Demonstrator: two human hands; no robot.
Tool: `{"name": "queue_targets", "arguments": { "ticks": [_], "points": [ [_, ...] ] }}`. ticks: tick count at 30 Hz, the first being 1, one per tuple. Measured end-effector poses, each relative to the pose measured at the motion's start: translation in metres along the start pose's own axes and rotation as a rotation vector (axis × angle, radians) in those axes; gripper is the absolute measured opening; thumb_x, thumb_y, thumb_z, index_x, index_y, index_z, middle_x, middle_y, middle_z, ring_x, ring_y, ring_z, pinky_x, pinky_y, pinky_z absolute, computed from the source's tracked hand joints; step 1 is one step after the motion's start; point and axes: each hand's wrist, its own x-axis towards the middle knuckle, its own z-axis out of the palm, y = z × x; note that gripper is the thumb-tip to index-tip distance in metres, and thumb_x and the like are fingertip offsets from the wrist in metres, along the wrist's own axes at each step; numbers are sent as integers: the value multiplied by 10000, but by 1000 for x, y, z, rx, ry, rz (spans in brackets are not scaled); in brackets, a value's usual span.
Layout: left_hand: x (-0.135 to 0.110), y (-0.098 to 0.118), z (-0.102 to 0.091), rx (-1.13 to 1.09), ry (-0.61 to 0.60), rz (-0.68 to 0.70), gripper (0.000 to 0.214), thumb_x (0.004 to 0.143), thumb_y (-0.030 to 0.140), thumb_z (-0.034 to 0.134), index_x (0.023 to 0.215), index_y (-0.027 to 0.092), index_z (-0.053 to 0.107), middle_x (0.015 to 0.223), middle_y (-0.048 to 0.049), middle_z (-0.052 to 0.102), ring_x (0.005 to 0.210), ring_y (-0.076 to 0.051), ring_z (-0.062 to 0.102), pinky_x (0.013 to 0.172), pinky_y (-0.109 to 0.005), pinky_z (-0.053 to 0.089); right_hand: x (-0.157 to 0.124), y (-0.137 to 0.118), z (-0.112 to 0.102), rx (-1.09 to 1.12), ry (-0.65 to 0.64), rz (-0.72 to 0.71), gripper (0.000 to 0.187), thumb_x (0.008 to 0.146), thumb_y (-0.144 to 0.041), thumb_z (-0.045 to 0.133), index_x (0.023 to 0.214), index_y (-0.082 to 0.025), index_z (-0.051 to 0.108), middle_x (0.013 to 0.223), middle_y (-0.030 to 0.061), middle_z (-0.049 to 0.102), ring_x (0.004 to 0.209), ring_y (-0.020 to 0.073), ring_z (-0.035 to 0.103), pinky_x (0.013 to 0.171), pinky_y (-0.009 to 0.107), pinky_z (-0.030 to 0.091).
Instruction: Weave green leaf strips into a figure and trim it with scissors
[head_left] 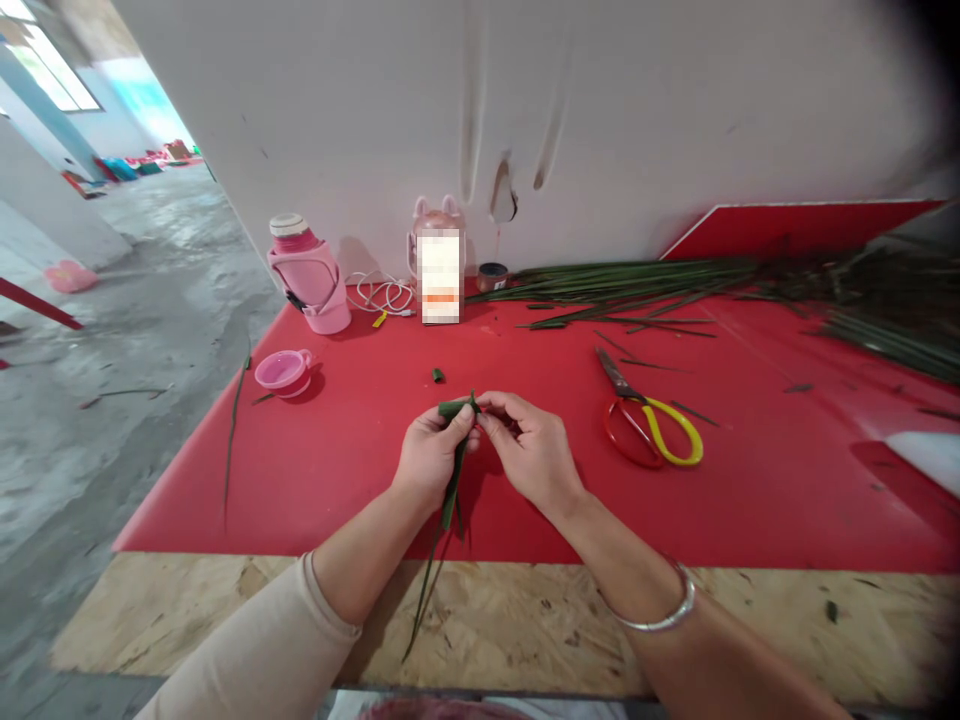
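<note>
Both hands meet over the red sheet, near the middle of the table. Between thumb and fingers, my left hand [433, 450] grips a folded green leaf strip [452, 492], whose long thin tails hang toward the table's front edge. My right hand [531, 448] pinches the strip's folded upper end, its fingertips close to the left thumb. The fingers partly hide the fold. A small rolled piece of green leaf [438, 376] lies just beyond the hands. To the right rest scissors [651, 415] with one red and one yellow handle loop, blades pointing away.
At the back left stand a pink bottle [319, 285], a pink cup [283, 372], a white cable [382, 295] and a phone-like screen [440, 275]. Long green leaves [630, 278] lie along the wall, heaped at right. Bare chipboard [525, 625] forms the front edge.
</note>
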Motion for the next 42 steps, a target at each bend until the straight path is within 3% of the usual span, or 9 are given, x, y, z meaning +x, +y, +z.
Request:
{"name": "queue_targets", "arguments": {
  "ticks": [4,8,14,16,20,23,28,35,42],
  "points": [
    [0,2,1,52,-14,22,264,613,342,744,720,113,665,526,18,584,440,-40,483,481,-162,393,4,-1,-5,126,-22,122,133,783,-290,583,869,-211,647,781,21,665,682,148,602,618,261,467],
    [-3,2,4,114,-83,27,250,611,331,745,702,110,671,531,11,587,445,-52,483,482,-183,406,7,-3,-6,269,23,308,215,763,-395,596,850,-200,622,551,-33,537,445,99,465,432,228,376],
    [-3,-3,4,103,-108,22,249,619,326,742,731,113,678,577,-5,612,485,-58,512,510,-180,422,7,4,5,507,41,534,242,763,-443,570,716,-210,520,517,-56,469,407,90,439,382,212,329],
    [-1,-2,4,71,-65,-11,267,600,339,755,711,113,666,552,1,598,461,-51,496,490,-172,406,6,4,7,460,54,465,244,769,-451,564,745,-211,528,581,-37,515,471,101,481,429,219,370],
    [2,0,3,-19,31,-46,283,574,344,770,699,122,646,545,24,579,425,-34,458,451,-158,374,1,-3,7,137,66,163,177,786,-375,576,835,-205,581,791,31,635,714,158,584,650,268,459],
    [3,-1,2,-108,50,-58,274,565,315,779,720,132,647,569,34,586,429,-29,456,469,-159,384,-1,-5,6,-29,59,84,134,802,-302,565,873,-204,623,858,51,673,790,180,612,740,299,463],
    [5,-4,2,-258,72,-60,219,568,239,782,699,136,639,642,15,629,576,-55,553,608,-166,426,-2,-3,8,-157,84,9,119,826,-253,528,843,-209,638,813,48,687,736,177,622,693,295,468],
    [5,-5,-1,-277,105,-101,234,578,267,778,683,138,614,567,36,573,490,-46,492,532,-174,391,-3,-4,11,-514,-29,-283,199,849,-138,433,727,-195,579,710,69,628,705,196,551,687,324,429],
    [8,-6,-3,-227,122,-69,220,574,243,773,690,122,630,582,24,575,496,-41,477,521,-170,374,-2,-8,6,-531,-158,-295,200,826,-85,414,735,-182,562,714,73,609,705,197,534,678,320,414]
  ]
}}
